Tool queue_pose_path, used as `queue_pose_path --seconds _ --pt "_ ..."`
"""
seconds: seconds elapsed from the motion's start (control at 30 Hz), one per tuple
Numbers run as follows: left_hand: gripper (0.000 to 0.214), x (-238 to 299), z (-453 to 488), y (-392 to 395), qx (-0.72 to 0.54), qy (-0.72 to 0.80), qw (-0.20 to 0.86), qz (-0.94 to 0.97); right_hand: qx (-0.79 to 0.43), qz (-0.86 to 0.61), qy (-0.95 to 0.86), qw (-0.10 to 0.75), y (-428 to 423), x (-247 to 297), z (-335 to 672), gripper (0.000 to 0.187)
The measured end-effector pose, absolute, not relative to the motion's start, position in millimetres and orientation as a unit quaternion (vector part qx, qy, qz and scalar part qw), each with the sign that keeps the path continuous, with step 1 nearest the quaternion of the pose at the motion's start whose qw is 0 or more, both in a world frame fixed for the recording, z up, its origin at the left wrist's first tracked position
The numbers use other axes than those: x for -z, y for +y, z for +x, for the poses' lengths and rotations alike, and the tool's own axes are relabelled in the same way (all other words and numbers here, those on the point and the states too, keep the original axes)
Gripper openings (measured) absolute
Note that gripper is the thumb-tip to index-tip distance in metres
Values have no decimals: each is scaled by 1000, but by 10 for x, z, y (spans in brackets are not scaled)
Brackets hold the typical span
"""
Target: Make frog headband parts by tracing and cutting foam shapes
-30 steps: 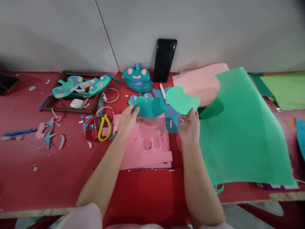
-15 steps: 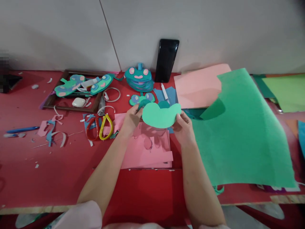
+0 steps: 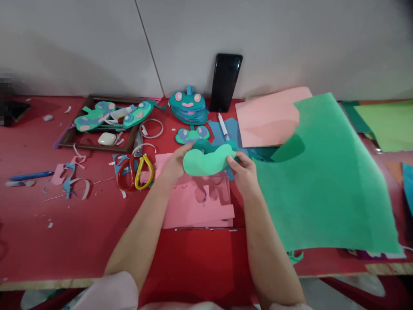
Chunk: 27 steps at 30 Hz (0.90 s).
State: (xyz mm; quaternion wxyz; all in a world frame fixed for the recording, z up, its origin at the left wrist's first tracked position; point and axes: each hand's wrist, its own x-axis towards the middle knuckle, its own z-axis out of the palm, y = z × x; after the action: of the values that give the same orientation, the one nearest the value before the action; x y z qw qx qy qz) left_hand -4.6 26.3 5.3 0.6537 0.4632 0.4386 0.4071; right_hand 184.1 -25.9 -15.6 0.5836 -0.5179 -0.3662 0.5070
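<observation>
We see the left hand (image 3: 178, 167) grasping the teal shape (image 3: 200, 145) and the right hand (image 3: 244, 171) pinching the green shape (image 3: 206, 163) by its right end; the green partly covers the teal, both above the pink paper (image 3: 190, 212), between the desk's (image 3: 80, 241) front and back edges.

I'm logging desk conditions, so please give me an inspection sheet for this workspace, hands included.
Surface: red table, strewn with small scraps.
Work pieces: light green cutout in front of a teal cutout.
Clutter: red-and-yellow-handled scissors, blue pen, pink sheets beneath the cutouts.
Hands: left hand at the cutouts' left end; right hand pinching the light green one's right end.
Cables: thin white strand at right edge; cannot tell whether a cable.
Surroundings: black phone leaning against a pale wall.
</observation>
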Motion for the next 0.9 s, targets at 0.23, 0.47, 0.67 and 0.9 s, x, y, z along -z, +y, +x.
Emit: queue_pose_path --seconds 0.23,0.47,0.67,0.9 --pt "38 -164 -110 269 -383 431 653 491 -579 -497 -383 521 -287 78 1884 18" --pt "31 -164 -121 256 -273 465 664 517 -657 -442 -465 397 -314 31 1820 17" --pt "18 -121 -115 239 -251 458 644 559 -660 -427 -494 371 -315 7 1810 15" --pt "19 -101 -126 283 -297 497 613 538 -660 -423 -491 380 -323 20 1816 16"
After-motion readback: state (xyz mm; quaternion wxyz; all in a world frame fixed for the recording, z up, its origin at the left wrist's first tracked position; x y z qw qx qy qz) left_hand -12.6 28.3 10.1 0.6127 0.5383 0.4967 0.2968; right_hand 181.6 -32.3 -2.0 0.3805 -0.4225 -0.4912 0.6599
